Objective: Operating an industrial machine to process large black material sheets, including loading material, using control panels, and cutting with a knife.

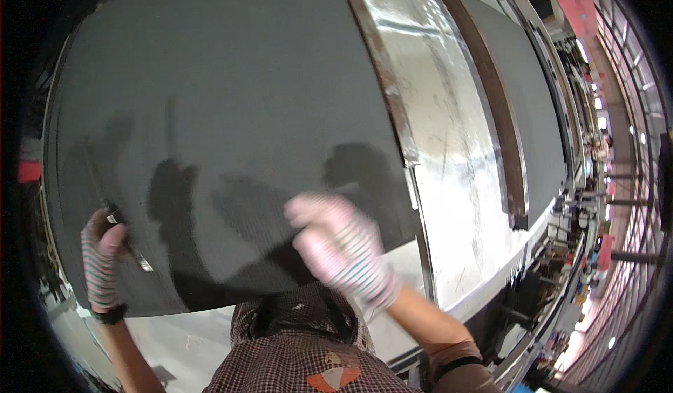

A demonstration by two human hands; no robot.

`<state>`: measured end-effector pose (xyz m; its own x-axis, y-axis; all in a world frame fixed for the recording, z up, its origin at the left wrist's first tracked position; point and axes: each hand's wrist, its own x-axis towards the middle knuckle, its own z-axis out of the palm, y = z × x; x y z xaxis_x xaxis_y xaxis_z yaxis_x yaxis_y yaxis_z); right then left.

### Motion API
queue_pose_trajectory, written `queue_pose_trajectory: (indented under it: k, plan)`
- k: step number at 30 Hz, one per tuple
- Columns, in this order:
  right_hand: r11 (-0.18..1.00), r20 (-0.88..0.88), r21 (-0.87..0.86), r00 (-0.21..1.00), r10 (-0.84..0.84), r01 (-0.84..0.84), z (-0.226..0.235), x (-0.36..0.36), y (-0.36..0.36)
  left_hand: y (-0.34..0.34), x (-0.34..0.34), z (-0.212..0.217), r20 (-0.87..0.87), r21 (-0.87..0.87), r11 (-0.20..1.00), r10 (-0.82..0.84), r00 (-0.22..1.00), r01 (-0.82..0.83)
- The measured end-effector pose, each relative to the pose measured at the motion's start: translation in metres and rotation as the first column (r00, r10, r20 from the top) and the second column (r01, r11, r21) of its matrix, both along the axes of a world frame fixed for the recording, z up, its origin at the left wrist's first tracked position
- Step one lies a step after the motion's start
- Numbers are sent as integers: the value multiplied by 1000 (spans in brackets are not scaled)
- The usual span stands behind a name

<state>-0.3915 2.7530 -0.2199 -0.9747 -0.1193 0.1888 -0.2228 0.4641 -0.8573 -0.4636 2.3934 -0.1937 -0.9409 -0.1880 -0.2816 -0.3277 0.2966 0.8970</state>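
Observation:
My left hand, in a striped glove with pinkish fingers, is closed round a slim tool over the left edge of a large dark grey sheet. The tool has a black middle, a thin shaft reaching up and away, and a flat silvery end pointing down to the right; its exact kind does not show. Above the near right part of the sheet is my right hand, gloved the same way and blurred by motion. Its fingers are curled in, and whatever may lie inside them is hidden.
A brown metal-edged bar runs along the sheet's right side. Beyond it lies a shiny pale surface, then a second dark bar beside another grey sheet. Crowded shelves and benches stand at the far right.

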Motion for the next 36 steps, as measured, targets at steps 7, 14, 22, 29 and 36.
queue_pose_trajectory:
  k: [7, 14, 22, 29, 36]
  plan:
    - [944, 312, -177, 926, -214, 278, 4, 73, 6, 242, 36, -9, 22, 231, 696, -703, 711, 680]
    - [877, 476, 24, 766, -432, 480, 9, 108, 114, 310, 3, -72, -319, -685, 386, -921, 223, 618]
    - [877, 625, -137, 727, -285, 461, -1, 92, 141, 340, -42, -112, -270, -849, 282, -958, 93, 448]
    - [919, 692, 91, 639, -336, 384, 29, 110, 143, 341, -47, -108, -291, -819, 301, -952, 99, 489]
    - [905, 725, 127, 584, -364, 406, 54, 123, 131, 349, -39, -112, -317, -838, 288, -948, 18, 464]
